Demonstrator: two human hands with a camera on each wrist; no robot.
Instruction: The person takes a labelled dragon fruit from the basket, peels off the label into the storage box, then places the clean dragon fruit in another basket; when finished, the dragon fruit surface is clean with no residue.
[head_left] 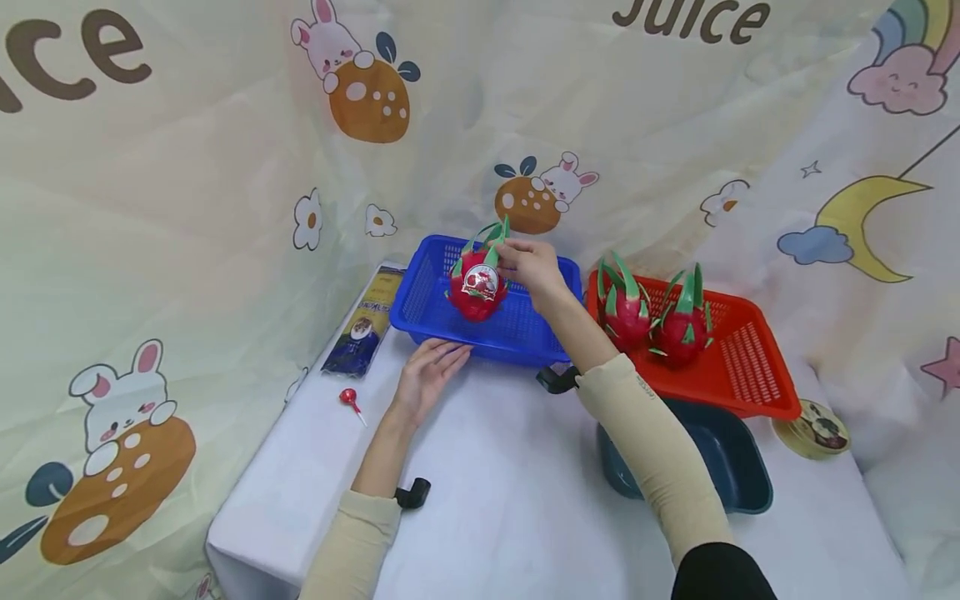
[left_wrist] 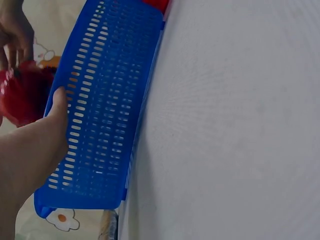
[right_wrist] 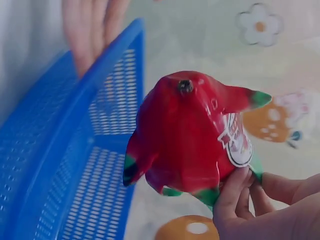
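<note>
My right hand [head_left: 531, 265] pinches a red dragon fruit [head_left: 474, 302] by its green leaf tips. The fruit hangs over the blue basket [head_left: 501, 348] with a round white-and-red label facing forward. In the right wrist view the underside of the dragon fruit [right_wrist: 175, 130] shows a dark stem end, and fingers and thumb grip the leaves beside the label. My left hand [head_left: 429, 377] touches the basket's front rim with nearly straight fingers. The left wrist view has that hand [left_wrist: 37, 145] against the perforated wall of the basket [left_wrist: 100, 115].
Two more dragon fruits [head_left: 681, 333] stand in a red basket [head_left: 750, 367] on the right. A dark teal basin [head_left: 723, 454] sits in front of it, with a round tin [head_left: 813, 429] beside. On the left lie a blue-and-gold packet [head_left: 363, 325] and a red lollipop [head_left: 348, 397].
</note>
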